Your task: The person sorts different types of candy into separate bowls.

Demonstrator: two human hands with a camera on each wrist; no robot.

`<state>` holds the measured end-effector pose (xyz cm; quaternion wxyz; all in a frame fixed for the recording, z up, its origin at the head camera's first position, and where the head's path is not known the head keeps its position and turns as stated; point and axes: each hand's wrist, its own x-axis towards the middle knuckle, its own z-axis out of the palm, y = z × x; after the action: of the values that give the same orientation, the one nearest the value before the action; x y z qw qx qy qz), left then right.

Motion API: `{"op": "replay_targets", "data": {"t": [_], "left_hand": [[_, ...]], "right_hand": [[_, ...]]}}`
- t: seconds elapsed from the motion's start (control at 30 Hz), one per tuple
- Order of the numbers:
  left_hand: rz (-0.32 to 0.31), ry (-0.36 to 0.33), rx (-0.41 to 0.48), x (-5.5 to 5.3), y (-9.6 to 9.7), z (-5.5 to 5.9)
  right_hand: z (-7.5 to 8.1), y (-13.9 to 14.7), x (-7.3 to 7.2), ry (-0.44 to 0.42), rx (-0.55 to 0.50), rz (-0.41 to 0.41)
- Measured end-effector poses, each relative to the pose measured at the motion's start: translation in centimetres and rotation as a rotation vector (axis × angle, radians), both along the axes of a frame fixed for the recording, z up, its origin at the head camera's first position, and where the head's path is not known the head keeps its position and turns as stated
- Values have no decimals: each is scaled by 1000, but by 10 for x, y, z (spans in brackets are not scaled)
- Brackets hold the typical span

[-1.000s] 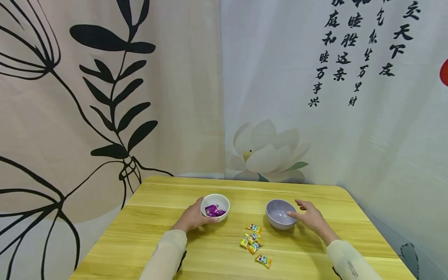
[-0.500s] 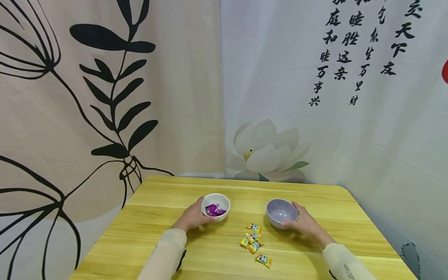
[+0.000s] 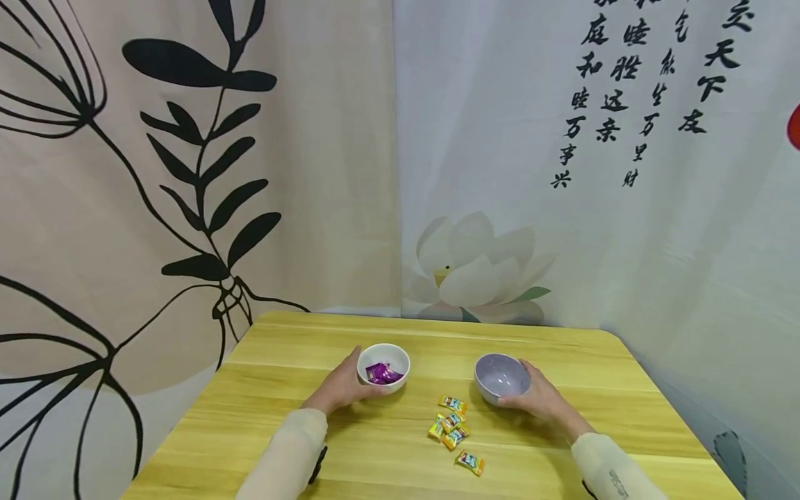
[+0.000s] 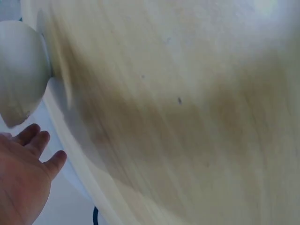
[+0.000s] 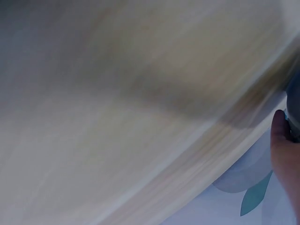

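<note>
Btwn white bowl (image 3: 389,353) & lilac bowl (image 3: 501,376): gap, tbl edge (image 3: 437,323) beyond

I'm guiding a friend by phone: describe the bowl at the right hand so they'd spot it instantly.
Find the yellowish wood-grain table; on its right half, the person's right hand grips the lavender bowl. Its color and bare inside set it apart from the white bowl to its left, which holds purple-wrapped sweets.

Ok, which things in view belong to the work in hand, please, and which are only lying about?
Probably the work:
White bowl, gripped by the left hand
Purple sweets, inside it
Lavender bowl, gripped by the right hand

Only lying about:
Five yellow sweets on the table, untouched, though perhaps part of it
</note>
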<state>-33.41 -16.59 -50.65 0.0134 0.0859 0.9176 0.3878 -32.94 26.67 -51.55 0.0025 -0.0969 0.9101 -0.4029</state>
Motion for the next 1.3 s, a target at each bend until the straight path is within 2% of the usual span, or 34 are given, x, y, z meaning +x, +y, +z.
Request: {"op": "replay_targets", "data": {"t": [0.33,0.5,0.7,0.87,1.0,1.3], "left_hand": [[-19,37,-15,4,0,18],[-39,97,-8,7,10,29],[-129,157,28,15,31,39],[-225,207,10,21,48,42],[-296,201,-28,29,64,42],[-415,167,-83,41,96,34]], "right_hand": [[1,-2,0,-30,-47,-14],[1,-2,-1,-30,-50,-17],[1,-1,0,-38,-42,-18],[2,-2,1,-50,-62,-16],[2,-1,1,-51,-59,-15],[4,-1,1,-56,-49,-11]]}}
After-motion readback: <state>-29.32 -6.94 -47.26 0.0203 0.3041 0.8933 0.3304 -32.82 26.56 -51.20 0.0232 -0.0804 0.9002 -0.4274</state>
